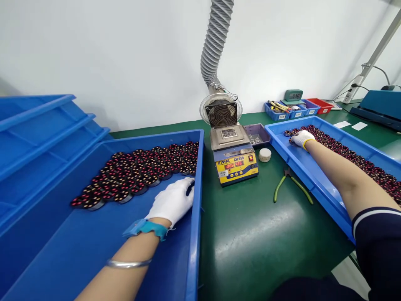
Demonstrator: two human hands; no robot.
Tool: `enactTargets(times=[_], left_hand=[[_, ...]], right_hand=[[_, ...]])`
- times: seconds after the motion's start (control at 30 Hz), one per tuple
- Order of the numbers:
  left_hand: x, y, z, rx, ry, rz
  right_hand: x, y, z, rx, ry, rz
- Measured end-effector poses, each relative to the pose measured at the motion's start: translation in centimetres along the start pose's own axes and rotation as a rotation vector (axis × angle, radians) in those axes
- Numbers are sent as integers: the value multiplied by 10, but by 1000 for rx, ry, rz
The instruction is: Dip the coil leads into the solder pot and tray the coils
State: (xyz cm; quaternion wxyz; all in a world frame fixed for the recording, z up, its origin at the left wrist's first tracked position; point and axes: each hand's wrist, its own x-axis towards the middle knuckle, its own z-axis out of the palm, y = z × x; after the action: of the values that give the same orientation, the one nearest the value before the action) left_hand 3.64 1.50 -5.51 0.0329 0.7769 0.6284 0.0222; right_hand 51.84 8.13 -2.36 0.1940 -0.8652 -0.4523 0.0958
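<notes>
My left hand (173,200), in a white glove with a teal wrist strap, rests inside the big blue tray (200,175) on the left. Its fingers curl around a dark round coil part near the tray's right wall. Rows of dark coils with red windings (140,173) lie just beyond it. My right hand (302,138), also gloved in white, reaches into the blue tray (300,167) on the right. It presses down on coils at the far end of a long row (354,156); its fingers are bent over them.
A yellow-fronted solder pot (233,156) with red digits stands between the trays, under a fan and a grey extraction hose (216,42). Green-handled cutters (291,186) and a small white tin (265,155) lie on the green mat. Stacked blue trays stand far left, small parts bins at the back right.
</notes>
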Motion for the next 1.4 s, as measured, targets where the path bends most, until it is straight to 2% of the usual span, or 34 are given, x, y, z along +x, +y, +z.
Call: enactTargets(times=[0.13,0.2,0.27,0.37,0.43,0.53,0.67,0.8,0.87,0.9,0.97,1.07,1.1,1.17,1.2,1.27,1.4], left_hand=[[1,2,0,6,102,-32],[1,2,3,14,133,-49],[1,2,6,-11,143,-41],[-1,1,12,-53,139,9],[-2,1,14,-47,122,13],[-3,2,15,-44,124,-7],[-5,6,9,-61,166,-33],[-6,11,5,-90,146,-37],[-7,13,4,-110,127,-28],[-7,14,3,-121,123,-21],[-8,14,3,-147,124,-5],[-7,12,3,-200,135,-9],[-7,11,3,-223,144,-25],[-5,10,6,-278,172,-67],[-5,9,8,-310,191,-90],[-3,7,12,-383,232,-130],[2,5,15,-558,275,-148]], right_hand=[[-1,11,19,-62,82,13],[-7,10,27,-86,113,-25],[-15,7,34,-115,86,-105],[-23,3,42,-159,-43,-211],[-24,3,44,-180,-73,-218],[-22,6,45,-177,-47,-189],[-24,-3,32,-94,-3,-230],[-53,-48,2,0,98,-365],[-86,-78,-14,133,142,-537],[-108,-91,-20,201,145,-677],[-157,-110,-26,252,69,-954],[-229,-120,-22,181,-153,-1347],[-247,-120,-17,156,-252,-1487],[-269,-116,-4,102,-427,-1643],[-274,-113,3,90,-499,-1669],[-272,-108,15,92,-578,-1628],[-251,-103,29,126,-553,-1478]])
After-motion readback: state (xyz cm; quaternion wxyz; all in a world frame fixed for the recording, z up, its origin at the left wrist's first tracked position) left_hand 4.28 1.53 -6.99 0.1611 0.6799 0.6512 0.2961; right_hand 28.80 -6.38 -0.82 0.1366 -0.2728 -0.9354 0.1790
